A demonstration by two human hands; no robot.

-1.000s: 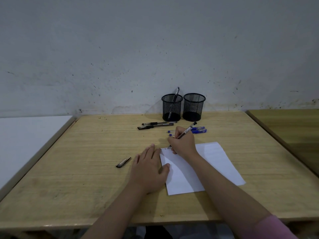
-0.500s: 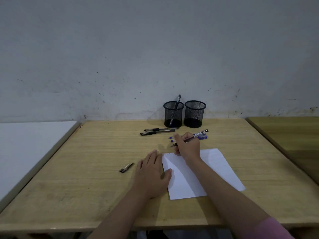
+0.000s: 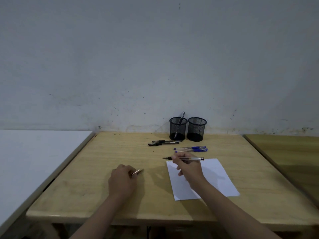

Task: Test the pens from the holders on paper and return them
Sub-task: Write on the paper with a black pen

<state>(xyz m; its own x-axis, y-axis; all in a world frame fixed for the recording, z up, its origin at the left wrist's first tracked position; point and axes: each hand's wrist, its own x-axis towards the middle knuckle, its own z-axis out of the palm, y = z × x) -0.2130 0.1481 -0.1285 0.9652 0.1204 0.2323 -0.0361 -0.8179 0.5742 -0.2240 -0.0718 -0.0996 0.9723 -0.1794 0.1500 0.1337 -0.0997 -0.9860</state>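
Note:
My right hand [image 3: 188, 165] holds an uncapped clear pen [image 3: 193, 158] level above the top left corner of the white paper [image 3: 215, 178], its tip pointing left. My left hand [image 3: 123, 180] is closed on the pen cap [image 3: 138, 171] on the wooden table [image 3: 103, 161], left of the paper. Two black mesh holders stand at the back by the wall: the left holder [image 3: 177, 129] has one pen [image 3: 180, 120] leaning in it, while the right holder [image 3: 196, 129] looks empty. Two black pens [image 3: 163, 143] and two blue pens [image 3: 190, 149] lie in front of the holders.
A white table [image 3: 34, 152] adjoins on the left and another wooden table [image 3: 284, 152] on the right. A grey wall [image 3: 155, 66] rises right behind the holders.
My right hand lifted the pen off the paper and turned it level. My left hand left the paper's edge, moved left and picked up the cap from the table.

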